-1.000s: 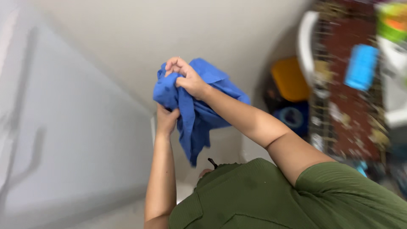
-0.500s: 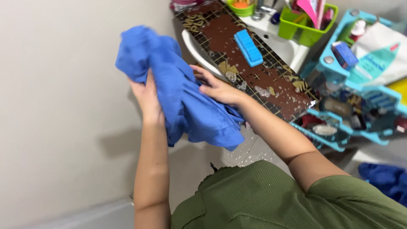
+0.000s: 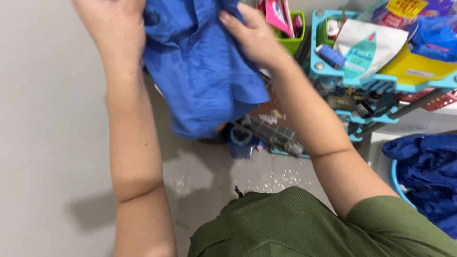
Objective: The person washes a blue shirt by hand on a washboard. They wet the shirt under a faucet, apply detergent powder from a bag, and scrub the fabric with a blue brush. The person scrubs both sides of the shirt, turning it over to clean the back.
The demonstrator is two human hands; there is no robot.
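Two hands [image 3: 112, 24], one blue garment [image 3: 202, 71], one teal rack [image 3: 381, 81].

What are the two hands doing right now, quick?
Left hand: closed, gripping the blue cloth at its top.
Right hand: fingers pressed on the same blue cloth, holding it from the other side.

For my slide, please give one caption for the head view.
Both hands, left hand and right hand, grip a blue cloth beside a turquoise shelf.

Bare wall [image 3: 43, 119] leftward (open); crowded teal rack [image 3: 381, 81] blocks right.
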